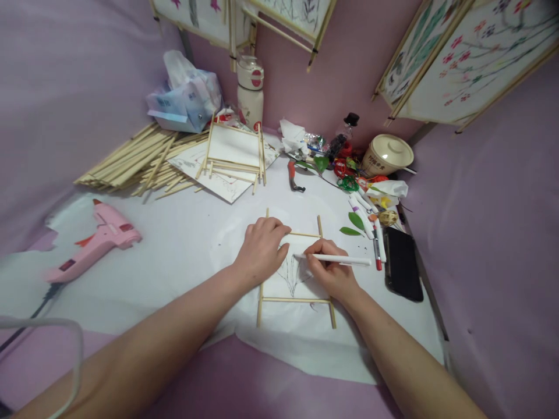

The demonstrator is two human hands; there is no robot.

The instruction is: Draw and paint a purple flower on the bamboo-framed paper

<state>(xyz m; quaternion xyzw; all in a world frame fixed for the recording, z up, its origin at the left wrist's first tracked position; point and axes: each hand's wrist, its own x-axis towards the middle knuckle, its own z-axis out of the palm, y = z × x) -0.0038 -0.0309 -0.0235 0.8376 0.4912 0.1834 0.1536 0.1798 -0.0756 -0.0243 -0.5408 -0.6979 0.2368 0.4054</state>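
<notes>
A sheet of white paper (pixel 279 291) framed by thin wooden sticks (pixel 297 300) lies flat before me, with dark leaf-like lines drawn on it. My right hand (pixel 332 272) grips a white pen (pixel 349 259), its tip on or just over the drawing. Across the frame's upper left lies my left hand (pixel 262 249), fingers stretched out and pressing on the frame and paper. Part of the frame's left and right sides is hidden under my hands.
A pink glue gun (pixel 98 238) lies left. Wooden sticks (pixel 131 160), another framed sheet (pixel 233 145), a tissue pack (pixel 186 96) and a bottle (pixel 250 96) stand behind. Red-handled pliers (pixel 293 176), markers (pixel 362 216), a lidded bowl (pixel 388 156) and a phone (pixel 402 263) are rightward.
</notes>
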